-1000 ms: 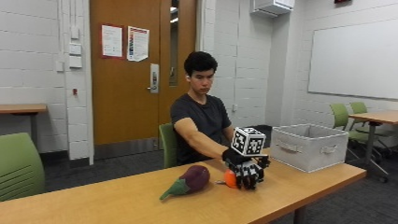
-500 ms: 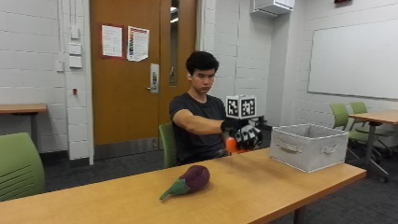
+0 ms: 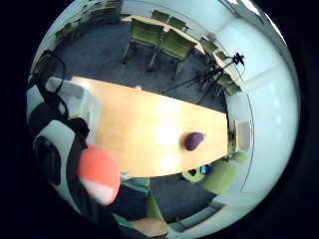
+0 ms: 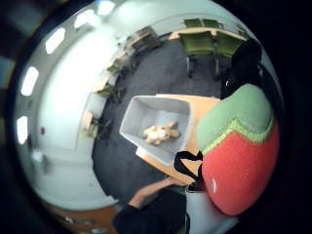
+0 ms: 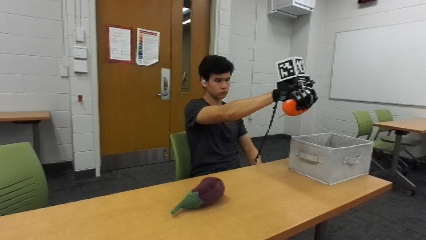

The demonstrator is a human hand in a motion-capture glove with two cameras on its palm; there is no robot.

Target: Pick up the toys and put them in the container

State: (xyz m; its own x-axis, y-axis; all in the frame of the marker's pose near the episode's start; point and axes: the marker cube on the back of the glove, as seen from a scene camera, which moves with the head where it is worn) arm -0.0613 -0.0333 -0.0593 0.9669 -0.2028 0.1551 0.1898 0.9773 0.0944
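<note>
In the outside view my gloved right hand (image 5: pixel 297 95) is raised high at arm's length and grips a red strawberry toy (image 5: pixel 290 107). It hangs above and a little short of the grey fabric container (image 5: pixel 329 157) at the table's right end. The strawberry (image 4: pixel 239 151) with its green cap fills much of the thumb side palm view, beside the container (image 4: pixel 141 109), which holds a tan plush toy (image 4: pixel 160 132). A purple eggplant toy (image 5: pixel 203 193) lies on the wooden table (image 5: pixel 279 200) near its middle; the eggplant (image 3: pixel 194 140) also shows in the little finger side palm view.
Green chairs (image 5: pixel 20 177) stand at the left and behind the person; more chairs and a second table (image 5: pixel 399 125) are at the far right. The container stands close to the table's right edge.
My hand has lifted the strawberry from the table beside the eggplant, carrying it up and right toward the container. The eggplant has stayed put.
</note>
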